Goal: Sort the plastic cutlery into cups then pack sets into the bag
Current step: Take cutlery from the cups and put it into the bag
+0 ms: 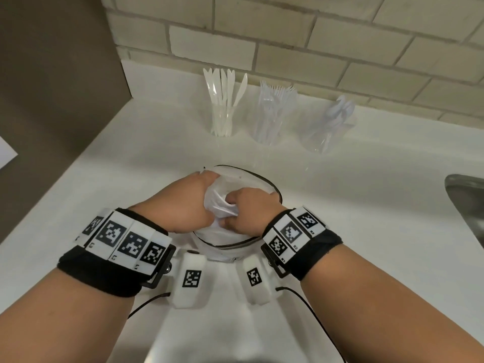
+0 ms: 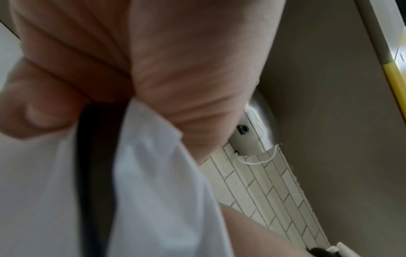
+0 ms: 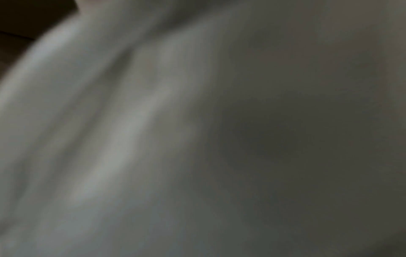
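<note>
A clear plastic bag point(image 1: 248, 184) with a dark rim strip lies on the white counter point(image 1: 146, 158) in front of me. My left hand point(image 1: 193, 203) grips its left edge, fingers curled on the film point(image 2: 153, 173). My right hand point(image 1: 243, 208) is curled into the bag's mouth, pinching white cutlery point(image 1: 222, 205) and film. Three clear cups stand by the wall: knives point(image 1: 222, 100), forks point(image 1: 275, 108), spoons point(image 1: 332, 121). The right wrist view is a grey blur.
A tiled wall point(image 1: 314, 43) runs behind the cups. A steel sink point(image 1: 468, 205) edge is at the right. A brown panel point(image 1: 57, 82) borders the counter on the left. Cables trail from my wrist bands near the counter's front.
</note>
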Demonstrator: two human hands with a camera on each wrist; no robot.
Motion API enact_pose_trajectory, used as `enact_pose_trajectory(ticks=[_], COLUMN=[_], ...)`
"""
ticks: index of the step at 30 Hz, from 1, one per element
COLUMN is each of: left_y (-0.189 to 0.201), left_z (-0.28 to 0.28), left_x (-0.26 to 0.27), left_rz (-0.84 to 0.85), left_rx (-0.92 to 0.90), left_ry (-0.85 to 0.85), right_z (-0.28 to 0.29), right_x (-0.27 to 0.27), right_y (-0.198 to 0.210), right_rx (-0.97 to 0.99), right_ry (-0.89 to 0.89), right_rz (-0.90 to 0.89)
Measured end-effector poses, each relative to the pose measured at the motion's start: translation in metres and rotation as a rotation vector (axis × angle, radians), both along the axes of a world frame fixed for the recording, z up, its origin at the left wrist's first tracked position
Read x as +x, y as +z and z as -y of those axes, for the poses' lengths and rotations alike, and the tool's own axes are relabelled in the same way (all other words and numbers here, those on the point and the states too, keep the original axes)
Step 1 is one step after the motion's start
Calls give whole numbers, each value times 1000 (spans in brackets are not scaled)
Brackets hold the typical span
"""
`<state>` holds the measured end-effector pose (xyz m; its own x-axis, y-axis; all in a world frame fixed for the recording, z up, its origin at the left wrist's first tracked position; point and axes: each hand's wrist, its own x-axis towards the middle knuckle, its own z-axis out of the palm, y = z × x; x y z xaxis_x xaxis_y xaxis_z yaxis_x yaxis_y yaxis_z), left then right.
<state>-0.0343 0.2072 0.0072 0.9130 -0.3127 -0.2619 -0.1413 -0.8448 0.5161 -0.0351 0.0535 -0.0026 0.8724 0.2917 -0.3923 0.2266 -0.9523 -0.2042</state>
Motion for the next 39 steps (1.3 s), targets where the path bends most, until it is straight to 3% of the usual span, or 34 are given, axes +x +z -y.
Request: enact_pose_trajectory(ticks=[7,13,20,25,31,34,39], left_y=[2,-7,-2,-4,-1,4,4], left_z=[-22,-26,-21,-23,-15,-4,15], left_x=[6,8,18,14,0,-8,-10], left_rz=[95,48,116,63,-40,-71,29], left_rx=[79,175,-65,82,-245,-325,-116], left_ry=[203,130,305,230,309,312,141], right_z=[4,4,14,35,56,55,35], right_x=[4,-4,2,3,6,8,13], right_y=[16,7,9,12,7,3,2], right_rx=[78,164,269,457,622,560,251], right_ry=[25,-5,-4,63,23,68,159], right_rz=[-25,-69,-40,-57,-96,-57,65])
